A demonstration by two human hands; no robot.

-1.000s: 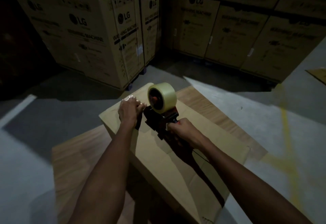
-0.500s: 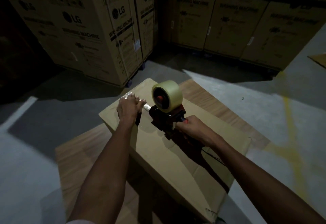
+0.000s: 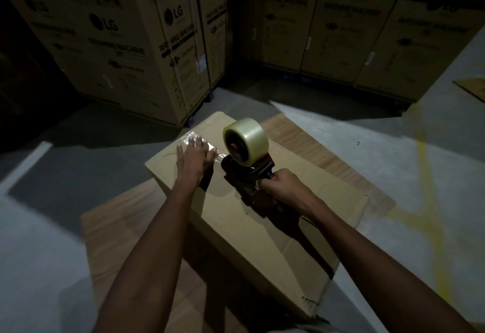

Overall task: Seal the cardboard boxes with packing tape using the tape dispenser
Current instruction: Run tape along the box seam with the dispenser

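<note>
A plain cardboard box [image 3: 236,217] lies in front of me on a low wooden board [image 3: 126,241]. My left hand [image 3: 193,158] lies flat with straight fingers on a strip of clear tape [image 3: 214,151] at the box's far end. My right hand [image 3: 282,188] grips the handle of a dark red tape dispenser [image 3: 249,178] standing on the box top. A fat roll of pale clear tape [image 3: 246,141] sits on the dispenser. The tape runs from under my left hand to the dispenser's mouth.
Tall stacks of printed washing machine cartons [image 3: 126,44] stand behind the box, with more cartons [image 3: 367,31] to the right. Grey concrete floor [image 3: 420,162] with a yellow painted line [image 3: 430,217] lies on the right. A flat cardboard piece [image 3: 472,88] lies at the far right.
My left hand has gone from curled fingers holding the tape end to a flat palm pressing it on the box. The dispenser has drawn back toward me, leaving tape stretched out.
</note>
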